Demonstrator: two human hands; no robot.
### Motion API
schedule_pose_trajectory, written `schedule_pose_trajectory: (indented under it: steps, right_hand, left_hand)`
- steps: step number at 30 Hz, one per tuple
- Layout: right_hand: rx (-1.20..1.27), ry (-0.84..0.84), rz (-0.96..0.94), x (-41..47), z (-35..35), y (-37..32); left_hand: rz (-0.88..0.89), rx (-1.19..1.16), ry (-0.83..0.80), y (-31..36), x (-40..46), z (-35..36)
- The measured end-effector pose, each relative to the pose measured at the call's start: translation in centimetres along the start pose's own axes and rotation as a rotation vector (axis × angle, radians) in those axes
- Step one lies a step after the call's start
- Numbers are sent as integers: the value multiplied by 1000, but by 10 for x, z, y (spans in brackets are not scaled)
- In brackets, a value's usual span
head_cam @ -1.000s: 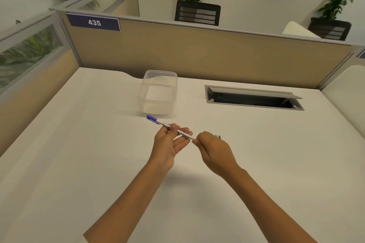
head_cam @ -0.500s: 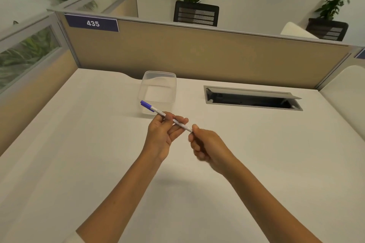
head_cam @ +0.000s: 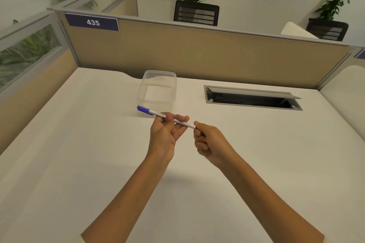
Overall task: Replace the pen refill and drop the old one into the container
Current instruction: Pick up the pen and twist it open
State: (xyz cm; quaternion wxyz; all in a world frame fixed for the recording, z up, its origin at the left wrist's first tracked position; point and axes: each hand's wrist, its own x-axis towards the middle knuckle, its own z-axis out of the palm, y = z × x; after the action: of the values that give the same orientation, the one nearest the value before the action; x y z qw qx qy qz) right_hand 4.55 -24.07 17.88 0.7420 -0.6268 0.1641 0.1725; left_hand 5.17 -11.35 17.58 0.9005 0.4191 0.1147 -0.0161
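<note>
Here the left hand [head_cam: 165, 134] pinches the pen [head_cam: 158, 115] mid-barrel, held above the desk [head_cam: 79, 154], blue cap toward the far edge. Right hand [head_cam: 209, 142], curled closed, grips the near tip end. Clear container [head_cam: 158, 89] sits empty near the far edge. Likely unscrewing: steady the barrel, twist only the tip, pull straight along the axis.

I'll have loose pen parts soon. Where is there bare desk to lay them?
Bare desk lies left of the left hand, and right of the right hand below the cable hatch. It is tighter between pen and container.
</note>
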Motion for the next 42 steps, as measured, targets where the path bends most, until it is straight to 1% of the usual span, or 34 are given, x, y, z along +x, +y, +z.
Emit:
schedule_pose_trajectory:
  steps: [1, 2, 3, 4, 5, 7, 9, 10, 11, 12, 13, 14, 16, 18, 22, 23, 25, 26, 27, 28, 29, 30, 31, 32, 34, 36, 38, 40, 42]
  right_hand:
    - [227, -81, 197, -1, -2, -3]
    - [342, -123, 292, -2, -3, -4]
    - [353, -129, 309, -4, -2, -6]
    - [251, -103, 254, -6, -1, -6]
    - [34, -45, 122, -7, 1, -5]
    - [-603, 80, -284, -9, 1, -3]
    - [-1194, 120, -653, -3, -7, 4]
    - [-1376, 133, -788, 0, -13, 6]
    - [-1468, 136, -902, 2, -18, 7]
    - [-1494, 141, -986, 3, -22, 7]
    - [-1486, 139, -1016, 3, -25, 6]
    - [-1447, 123, -991, 1, -24, 3]
    - [-1242, 54, -849, -1, -20, 2]
    - [-913, 3, -679, -8, -12, 1]
    - [-245, -33, -317, -20, 4, 4]
    - [-80, -58, -205, -21, 5, 5]
    - [308, -146, 78, -22, 7, 6]
    - [424, -179, 181, -22, 8, 7]
    - [451, -195, 227, -24, 9, 7]
    - [372, -176, 218, -26, 11, 7]
    - [171, -129, 150, -28, 12, 8]
    - [-98, -73, 48, -31, 13, 7]
    - [-349, -9, -85, -34, 15, 7]
    - [-541, 44, -255, -35, 16, 8]
    - [-878, 92, -595, -32, 12, 13]
    - [-1127, 141, -836, -27, 5, 17]
    - [-1206, 190, -955, -23, 3, 18]
    - [-1162, 211, -956, -22, 6, 18]
    - [-1049, 227, -914, -23, 13, 20]
  left_hand:
    - [22, 17, -9, 0, -1, 0]
    - [37, 29, -14, 0, -2, -1]
    - [45, 33, -14, 0, -3, -1]
    - [47, 29, -8, 0, -5, -1]
    - [44, 18, 2, 0, -5, -1]
    - [25, -7, 31, 2, -6, -2]
    - [-15, -21, 66, 5, -5, -3]
    - [-37, -28, 75, 6, -5, -4]
    - [-59, -34, 75, 7, -5, -5]
    - [-78, -39, 70, 8, -5, -5]
    - [-91, -43, 62, 9, -6, -4]
    - [-98, -48, 51, 9, -7, -4]
    - [-99, -60, 29, 9, -9, -3]
    - [-98, -67, 10, 9, -10, -2]
    - [-73, -65, -11, 10, -13, -1]
    - [-56, -56, -17, 10, -14, -1]
    - [-15, -23, -21, 9, -17, -2]
    - [4, -8, -19, 9, -18, -3]
    - [17, -1, -13, 9, -18, -5]
    - [24, -5, -3, 9, -19, -7]
    - [25, -13, 8, 10, -19, -10]
    - [25, -21, 18, 10, -20, -13]
    - [25, -25, 26, 11, -20, -15]
    - [23, -25, 32, 12, -21, -17]
    - [17, -23, 37, 13, -23, -19]
    - [8, -26, 37, 14, -25, -20]
    - [-6, -40, 37, 14, -28, -21]
    - [-17, -63, 38, 14, -30, -22]
    - [-19, -67, 43, 16, -30, -23]
